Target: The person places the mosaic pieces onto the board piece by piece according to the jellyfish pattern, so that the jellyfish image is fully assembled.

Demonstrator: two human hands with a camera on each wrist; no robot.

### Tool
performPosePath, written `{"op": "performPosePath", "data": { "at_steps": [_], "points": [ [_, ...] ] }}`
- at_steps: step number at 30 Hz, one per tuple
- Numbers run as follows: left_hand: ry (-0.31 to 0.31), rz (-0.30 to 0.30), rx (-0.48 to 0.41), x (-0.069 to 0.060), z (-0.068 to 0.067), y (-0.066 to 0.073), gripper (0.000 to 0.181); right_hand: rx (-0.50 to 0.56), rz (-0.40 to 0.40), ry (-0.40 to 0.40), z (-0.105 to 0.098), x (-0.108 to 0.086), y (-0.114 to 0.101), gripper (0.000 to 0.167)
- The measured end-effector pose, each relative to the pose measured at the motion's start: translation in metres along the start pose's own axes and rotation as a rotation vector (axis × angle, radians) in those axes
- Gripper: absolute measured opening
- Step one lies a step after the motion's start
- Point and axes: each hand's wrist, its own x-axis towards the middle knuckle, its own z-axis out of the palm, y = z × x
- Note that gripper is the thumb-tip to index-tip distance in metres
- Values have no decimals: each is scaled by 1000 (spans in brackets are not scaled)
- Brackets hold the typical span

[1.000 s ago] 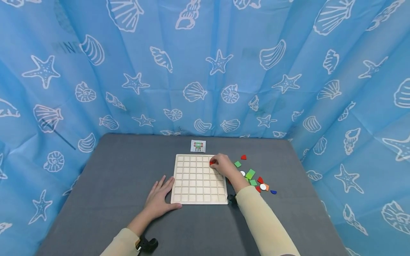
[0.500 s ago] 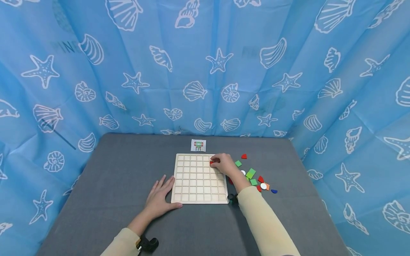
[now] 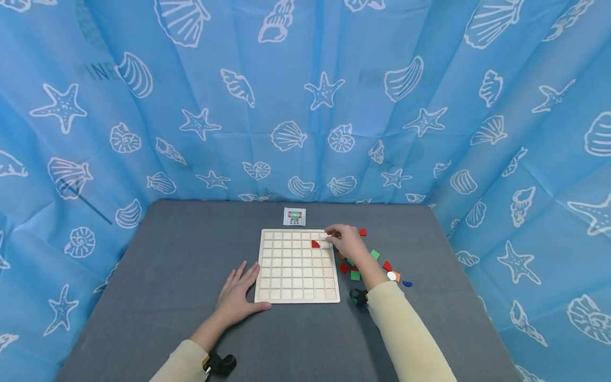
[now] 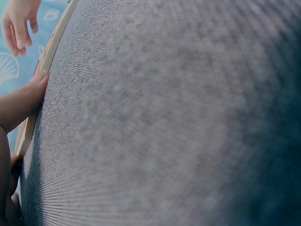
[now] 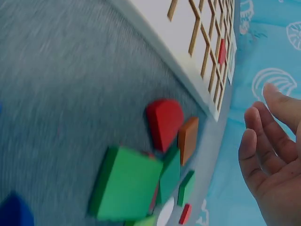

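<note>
A pale wooden grid board point(image 3: 297, 268) lies on the table, and one red quarter-round piece point(image 3: 315, 244) sits in a cell of its second row, right of the middle. My left hand point(image 3: 237, 297) rests at the board's left edge, fingers spread, with the thumb on the lower left corner. Above the board's upper right corner hovers my right hand point(image 3: 347, 241). In the right wrist view the right hand point(image 5: 275, 155) holds nothing, its fingers loosely bent and apart from the thumb. Right of the board lie loose pieces, among them a green square point(image 5: 127, 183) and a red quarter-round point(image 5: 164, 122).
A small printed pattern card point(image 3: 294, 216) lies behind the board. Loose pieces, including a white disc point(image 3: 392, 276) and a blue half-round point(image 3: 407, 284), are scattered under and beside the right forearm. A blue shell-print curtain point(image 3: 286, 106) hangs behind the grey table point(image 3: 191, 239).
My right hand has let go of the red quarter-round, leaving it in its cell, and has moved right toward the loose pieces. My left hand has stayed put.
</note>
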Motion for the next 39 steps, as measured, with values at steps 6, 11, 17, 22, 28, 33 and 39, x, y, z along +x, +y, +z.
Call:
{"op": "performPosePath", "data": {
  "at_steps": [6,11,17,22,28,33,39],
  "points": [
    [-38,-23,2,2,-2,-3,117,21,27,77,-10,-6,12,30],
    [-42,-27,4,1,-2,-3,118,17,28,101,-15,-10,28,33],
    [-30,-30,7,-1,-2,-2,118,1,82,117,-20,-15,37,37],
    [-28,-33,5,-1,-3,-2,118,-36,166,91,-20,-15,42,42],
    [-30,-20,12,0,-1,-2,117,-102,272,46,-21,-15,49,46],
    [-25,-4,17,1,2,-4,118,-120,293,28,-20,-14,54,42],
    [-24,-16,20,1,2,-4,119,-127,270,25,-19,-10,53,31]
  ]
}}
